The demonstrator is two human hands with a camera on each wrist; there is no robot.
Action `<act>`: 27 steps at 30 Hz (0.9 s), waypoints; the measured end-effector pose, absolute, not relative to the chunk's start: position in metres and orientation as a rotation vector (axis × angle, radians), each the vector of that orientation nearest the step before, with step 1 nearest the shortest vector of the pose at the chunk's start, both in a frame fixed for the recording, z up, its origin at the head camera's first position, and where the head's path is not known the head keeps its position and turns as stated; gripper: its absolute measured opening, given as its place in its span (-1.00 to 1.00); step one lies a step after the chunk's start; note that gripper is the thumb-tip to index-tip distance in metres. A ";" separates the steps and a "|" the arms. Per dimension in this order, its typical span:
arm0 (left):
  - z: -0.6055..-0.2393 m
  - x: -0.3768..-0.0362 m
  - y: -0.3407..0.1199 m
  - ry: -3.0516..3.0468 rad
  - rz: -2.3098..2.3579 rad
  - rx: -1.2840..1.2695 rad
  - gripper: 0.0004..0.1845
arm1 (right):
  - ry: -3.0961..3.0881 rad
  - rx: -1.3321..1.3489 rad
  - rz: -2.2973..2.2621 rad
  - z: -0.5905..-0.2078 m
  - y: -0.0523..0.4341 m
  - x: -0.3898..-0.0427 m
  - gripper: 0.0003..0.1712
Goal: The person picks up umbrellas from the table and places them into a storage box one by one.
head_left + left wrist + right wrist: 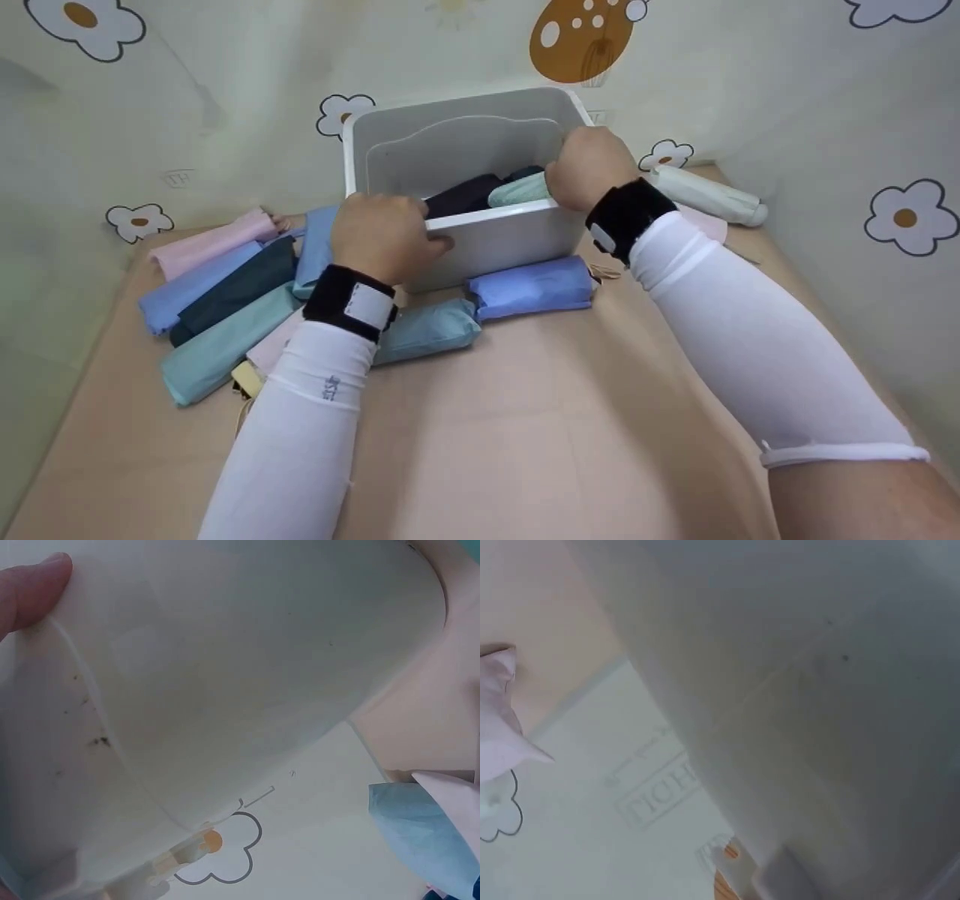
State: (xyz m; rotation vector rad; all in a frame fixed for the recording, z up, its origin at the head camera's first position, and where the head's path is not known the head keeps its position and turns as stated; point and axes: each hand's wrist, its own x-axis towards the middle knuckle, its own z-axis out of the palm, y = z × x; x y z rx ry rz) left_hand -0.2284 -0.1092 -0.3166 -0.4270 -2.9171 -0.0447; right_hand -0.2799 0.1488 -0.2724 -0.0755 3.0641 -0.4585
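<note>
At the back of the beige surface (525, 420), close against the flower-patterned wall, stands a white rectangular plastic bin (495, 240), and both hands are on it. The left hand (384, 234) grips the near left corner of its rim, fingers curled over the edge and the thumb lying along the front wall; the left wrist view shows a fingertip pressed on the pale plastic. The right hand (589, 166) is curled over the right side of the rim, its fingers hidden inside, so I cannot tell whether they also touch what lies there. Inside the bin lie a dark navy folded umbrella (463, 196) and a mint green folded umbrella (519, 190), side by side. Just in front of the bin rest a periwinkle blue folded umbrella (531, 287) and a teal folded umbrella (429, 330). To the left lies a heap of pink, blue, dark teal and light teal folded umbrellas (225, 292). A pale mint folded umbrella (709, 195) lies to the right, by the wall.
</note>
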 end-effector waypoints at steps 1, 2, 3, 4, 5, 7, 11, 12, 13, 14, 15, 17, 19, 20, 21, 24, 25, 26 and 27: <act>-0.316 -0.228 -0.109 -2.918 -0.046 -0.428 -0.44 | 3.059 -0.073 -0.457 -0.272 0.149 -0.280 -0.67; -0.316 -0.228 -0.109 -2.921 -0.046 -0.427 -0.44 | 3.058 -0.081 -0.451 -0.271 0.149 -0.280 -0.67; -0.315 -0.228 -0.109 -2.926 -0.047 -0.424 -0.44 | 3.056 -0.092 -0.443 -0.271 0.148 -0.279 -0.66; -0.315 -0.228 -0.109 -2.933 -0.049 -0.420 -0.44 | 3.057 -0.107 -0.441 -0.271 0.148 -0.279 -0.67; -0.315 -0.228 -0.109 -2.940 -0.048 -0.416 -0.44 | 3.060 -0.130 -0.438 -0.271 0.148 -0.279 -0.67; -0.314 -0.228 -0.110 -2.947 -0.042 -0.407 -0.44 | 3.085 -0.189 -0.445 -0.272 0.149 -0.277 -0.67; -0.313 -0.229 -0.112 -2.941 -0.029 -0.402 -0.43 | 3.161 -0.279 -0.543 -0.276 0.152 -0.272 -0.63; -0.313 -0.229 -0.112 -2.938 -0.026 -0.402 -0.43 | 3.170 -0.299 -0.578 -0.276 0.154 -0.270 -0.63; -0.313 -0.229 -0.112 -2.938 -0.023 -0.402 -0.42 | 3.176 -0.321 -0.614 -0.277 0.155 -0.268 -0.63; -0.313 -0.229 -0.113 -2.943 -0.021 -0.400 -0.42 | 3.179 -0.350 -0.647 -0.277 0.157 -0.266 -0.63; -0.313 -0.229 -0.113 -2.947 -0.022 -0.399 -0.42 | 3.181 -0.384 -0.673 -0.278 0.159 -0.264 -0.62; -0.312 -0.229 -0.113 -2.958 -0.021 -0.399 -0.43 | 3.166 -0.443 -0.738 -0.278 0.164 -0.258 -0.62; -0.312 -0.229 -0.113 -2.962 -0.028 -0.399 -0.43 | 3.154 -0.501 -0.824 -0.278 0.169 -0.251 -0.63; -0.311 -0.229 -0.113 -2.963 -0.028 -0.401 -0.43 | 3.143 -0.525 -0.869 -0.277 0.172 -0.247 -0.63; -0.311 -0.229 -0.112 -2.959 -0.031 -0.403 -0.44 | 3.125 -0.550 -0.912 -0.275 0.175 -0.243 -0.63; -0.310 -0.229 -0.111 -2.952 -0.029 -0.410 -0.44 | 3.007 -0.641 -0.949 -0.267 0.185 -0.229 -0.63; -0.310 -0.229 -0.111 -2.950 -0.028 -0.413 -0.44 | 2.950 -0.678 -0.913 -0.264 0.188 -0.224 -0.63; -0.310 -0.229 -0.111 -2.946 -0.024 -0.418 -0.44 | 2.901 -0.712 -0.848 -0.262 0.191 -0.220 -0.65; -0.310 -0.229 -0.111 -2.942 -0.023 -0.424 -0.44 | 2.835 -0.748 -0.789 -0.262 0.192 -0.216 -0.68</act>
